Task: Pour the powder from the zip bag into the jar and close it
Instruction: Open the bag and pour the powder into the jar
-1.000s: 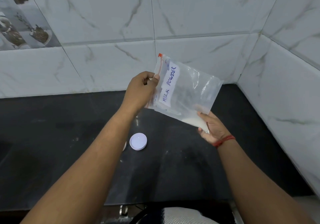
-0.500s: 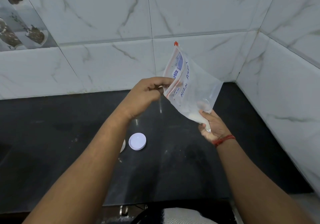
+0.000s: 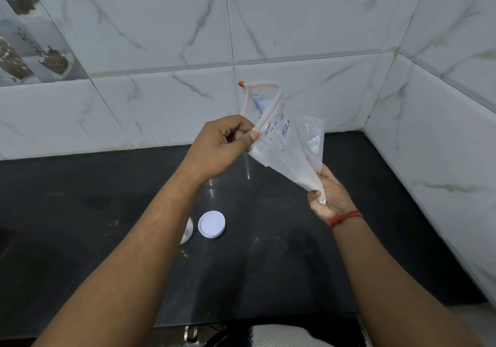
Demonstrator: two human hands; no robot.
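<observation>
A clear zip bag point(image 3: 284, 148) labelled "MILK" is held in the air above the black counter. Its red-edged zip mouth gapes at the top, with a red slider at the left end. White powder has gathered in the bag's lower corner. My left hand point(image 3: 225, 145) pinches the bag just below the zip, on its left side. My right hand point(image 3: 326, 193) grips the powder-filled bottom corner. A white round lid point(image 3: 211, 224) lies on the counter below. Only a white sliver of the jar point(image 3: 188, 231) shows beside my left forearm, which hides the rest.
The black counter point(image 3: 268, 266) runs to a marble-tiled wall at the back and another on the right, meeting in a corner. A dark rounded object with a pale centre point(image 3: 279, 336) sits below the counter's front edge.
The bag has turned and stretched into a cone between my hands. Its zip mouth now gapes wider at the top. My right hand slid lower onto the powder corner.
</observation>
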